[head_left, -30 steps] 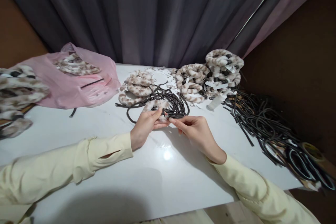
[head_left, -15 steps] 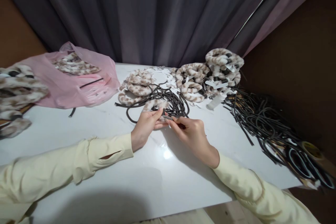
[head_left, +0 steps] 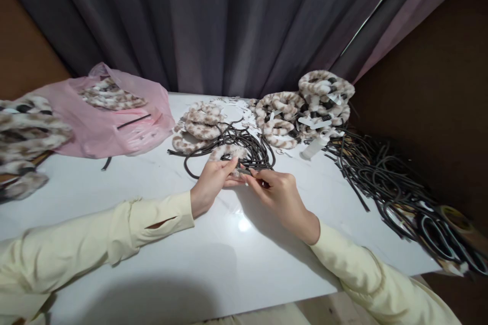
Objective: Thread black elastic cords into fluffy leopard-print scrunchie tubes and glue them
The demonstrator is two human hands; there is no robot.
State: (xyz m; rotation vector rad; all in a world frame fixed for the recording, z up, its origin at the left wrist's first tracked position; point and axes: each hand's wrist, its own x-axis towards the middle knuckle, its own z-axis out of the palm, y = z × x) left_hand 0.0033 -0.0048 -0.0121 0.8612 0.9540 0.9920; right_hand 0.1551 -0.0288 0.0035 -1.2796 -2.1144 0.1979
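Note:
My left hand (head_left: pixel 213 181) is closed on a fluffy white-and-brown fur ring (head_left: pixel 224 151), its thumb on top and its fingers underneath. At the near side of the ring, my right hand (head_left: pixel 280 195) pinches a slim dark grey piece (head_left: pixel 246 171) by thumb and forefinger. That piece reaches to the left thumb; whether it is a cord end or a tool I cannot make out. Just behind both hands lies a loose bundle of black cords (head_left: pixel 253 144). More fur rings (head_left: pixel 202 119) are stacked behind the left hand.
A pink plastic bag (head_left: pixel 152 94) holding fur pieces lies at the left, beside a fur pile (head_left: pixel 34 134). At the back right are tagged fur rings (head_left: pixel 324 84) and a small clear bottle (head_left: pixel 314 146). Black cords (head_left: pixel 381 172) and a tape roll (head_left: pixel 455 218) crowd the right edge.
Both hands stay almost in place at the fur ring. The slim grey piece sits at a slightly different angle in the right fingers. The view has shifted very slightly.

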